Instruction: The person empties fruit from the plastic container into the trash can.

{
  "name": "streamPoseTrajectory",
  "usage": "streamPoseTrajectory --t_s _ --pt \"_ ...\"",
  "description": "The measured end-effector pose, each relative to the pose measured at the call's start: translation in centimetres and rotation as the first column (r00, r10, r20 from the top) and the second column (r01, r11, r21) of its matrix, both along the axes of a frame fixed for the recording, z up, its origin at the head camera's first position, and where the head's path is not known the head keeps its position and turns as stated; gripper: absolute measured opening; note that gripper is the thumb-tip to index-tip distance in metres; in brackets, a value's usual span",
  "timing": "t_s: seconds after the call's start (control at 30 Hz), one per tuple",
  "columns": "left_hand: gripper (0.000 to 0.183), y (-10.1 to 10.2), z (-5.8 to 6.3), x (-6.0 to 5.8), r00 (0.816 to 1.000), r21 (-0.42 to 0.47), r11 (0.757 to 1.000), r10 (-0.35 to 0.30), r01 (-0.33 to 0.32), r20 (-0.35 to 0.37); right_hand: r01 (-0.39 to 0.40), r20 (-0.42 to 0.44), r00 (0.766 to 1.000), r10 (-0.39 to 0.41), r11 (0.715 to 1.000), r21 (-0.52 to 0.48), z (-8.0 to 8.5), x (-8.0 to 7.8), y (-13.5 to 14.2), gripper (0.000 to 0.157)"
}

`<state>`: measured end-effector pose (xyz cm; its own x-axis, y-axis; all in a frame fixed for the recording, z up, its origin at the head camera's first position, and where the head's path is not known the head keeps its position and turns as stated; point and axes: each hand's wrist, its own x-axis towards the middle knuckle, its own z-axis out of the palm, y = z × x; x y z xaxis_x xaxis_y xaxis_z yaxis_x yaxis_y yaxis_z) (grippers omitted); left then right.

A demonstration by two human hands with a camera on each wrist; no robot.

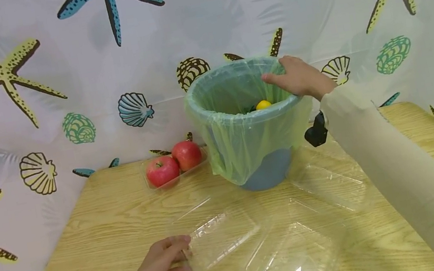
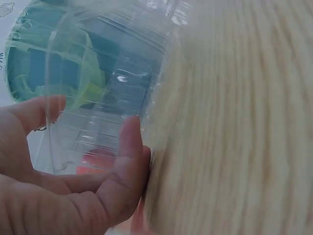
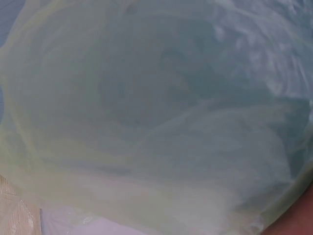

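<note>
My left hand grips the left end of a clear plastic container low on the table. In the left wrist view its thumb lies at the container's rim and the fingers against its end. My right hand holds the right side of the rim of a blue trash bin, thumb over the inner side. A thin green bag lines the bin and hangs over its rim. Inside shows a round yellow thing beside something dark. The bag fills most of the right wrist view.
Two red apples sit in a clear tray left of the bin. Another clear container lies at the front, and one more to the right under my forearm. A patterned cloth hangs behind the wooden table.
</note>
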<state>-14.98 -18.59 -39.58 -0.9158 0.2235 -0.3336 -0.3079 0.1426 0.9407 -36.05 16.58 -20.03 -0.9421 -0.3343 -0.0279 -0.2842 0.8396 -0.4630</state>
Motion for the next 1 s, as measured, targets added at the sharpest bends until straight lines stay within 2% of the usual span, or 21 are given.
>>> streamPoseTrajectory --t_s 0.17,0.23,0.3,0.43,0.63,0.83,1.0 --pt "0.052 -0.7 0.4 -0.3 0.999 -0.045 0.998 -0.035 0.035 0.004 -0.002 -0.001 1.000 0.002 1.000 0.002 0.0 0.0 0.0 0.085" --pt "0.042 -1.0 0.6 -0.6 1.000 -0.052 0.999 -0.014 0.015 0.017 -0.001 -0.003 1.000 0.001 1.000 0.004 0.0 0.0 0.0 0.084" --pt "0.035 -1.4 0.8 -0.9 0.998 -0.045 0.998 0.037 -0.035 0.042 0.001 -0.002 1.000 -0.001 1.000 0.004 0.1 0.1 0.0 0.084" --pt "0.041 -2.1 0.9 -1.5 0.988 -0.011 0.991 0.137 -0.137 0.072 0.001 0.004 1.000 -0.001 1.000 -0.001 0.0 0.1 -0.1 0.085" --pt "0.065 -3.4 1.1 -2.5 0.983 0.037 0.985 0.166 -0.169 0.082 0.002 0.000 1.000 -0.002 1.000 0.002 0.0 0.0 0.0 0.085" --pt "0.062 -4.6 1.4 -4.2 0.980 0.083 0.976 0.197 -0.199 0.035 0.007 0.005 1.000 -0.007 1.000 -0.003 0.0 0.0 0.1 0.084" --pt "0.058 -5.6 1.7 -5.5 0.966 0.140 0.956 0.255 -0.257 0.033 0.005 0.000 1.000 -0.005 1.000 -0.009 0.0 0.1 0.1 0.083"
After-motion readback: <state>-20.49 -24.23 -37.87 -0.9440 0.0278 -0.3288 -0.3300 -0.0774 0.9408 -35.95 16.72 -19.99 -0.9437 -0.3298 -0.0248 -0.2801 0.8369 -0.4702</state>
